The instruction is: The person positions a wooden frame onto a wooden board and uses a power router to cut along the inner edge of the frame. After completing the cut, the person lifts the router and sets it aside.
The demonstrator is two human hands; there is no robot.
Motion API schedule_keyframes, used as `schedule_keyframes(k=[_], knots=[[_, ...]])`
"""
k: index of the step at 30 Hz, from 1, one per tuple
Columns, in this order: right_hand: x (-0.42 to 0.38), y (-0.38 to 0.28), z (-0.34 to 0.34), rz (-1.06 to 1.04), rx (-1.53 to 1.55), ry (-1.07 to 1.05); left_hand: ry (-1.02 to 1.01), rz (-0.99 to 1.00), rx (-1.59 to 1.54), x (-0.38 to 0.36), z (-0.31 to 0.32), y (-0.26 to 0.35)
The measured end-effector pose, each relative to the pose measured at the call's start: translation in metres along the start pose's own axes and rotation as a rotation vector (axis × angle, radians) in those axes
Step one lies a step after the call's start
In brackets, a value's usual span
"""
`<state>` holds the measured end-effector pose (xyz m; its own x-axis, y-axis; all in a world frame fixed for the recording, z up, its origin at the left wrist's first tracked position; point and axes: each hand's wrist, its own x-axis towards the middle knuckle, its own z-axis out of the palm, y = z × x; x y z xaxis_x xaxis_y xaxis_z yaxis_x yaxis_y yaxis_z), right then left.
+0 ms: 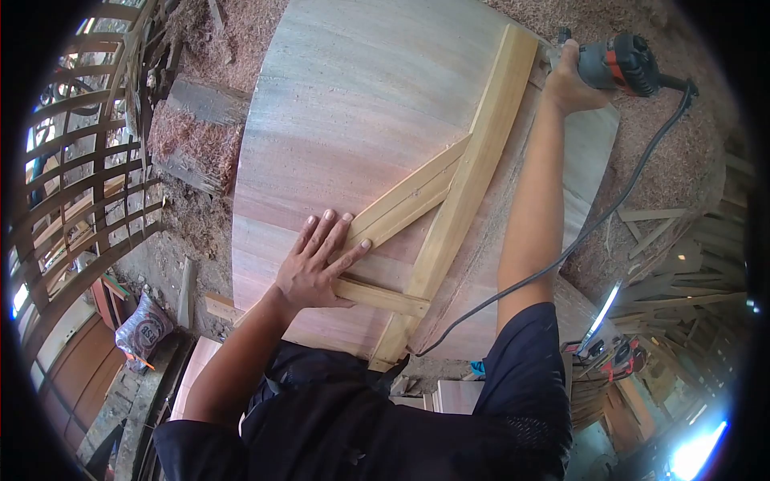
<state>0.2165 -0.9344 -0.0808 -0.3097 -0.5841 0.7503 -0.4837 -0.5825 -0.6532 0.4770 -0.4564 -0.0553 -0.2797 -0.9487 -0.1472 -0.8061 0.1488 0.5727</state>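
My right hand [571, 84] grips a corded trim router [616, 66], dark grey with a red band, near its lower end. The router stands at the far right end of a pale wooden straightedge frame [481, 156]; its bit is hidden. That frame lies across a broad, round-edged wooden panel [321, 120] and has a slanting brace and a short crosspiece. My left hand [317, 268] lies with fingers spread, touching the brace and crosspiece at the frame's left side.
The router's black cord [597, 220] loops beside my right arm towards my body. Wood shavings [216, 48] cover the ground around the panel. Slatted lattice [96, 152] stands at left, near a printed plastic bag [144, 329]. Scrap wood strips [674, 305] are piled at right.
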Motion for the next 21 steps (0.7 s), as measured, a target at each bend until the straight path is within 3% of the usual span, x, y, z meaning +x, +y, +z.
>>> schedule_keyframes(k=[21], knots=[[0.004, -0.005, 0.008, 0.004, 0.013, 0.02, -0.034, -0.013, 0.005, 0.001, -0.001, 0.0]])
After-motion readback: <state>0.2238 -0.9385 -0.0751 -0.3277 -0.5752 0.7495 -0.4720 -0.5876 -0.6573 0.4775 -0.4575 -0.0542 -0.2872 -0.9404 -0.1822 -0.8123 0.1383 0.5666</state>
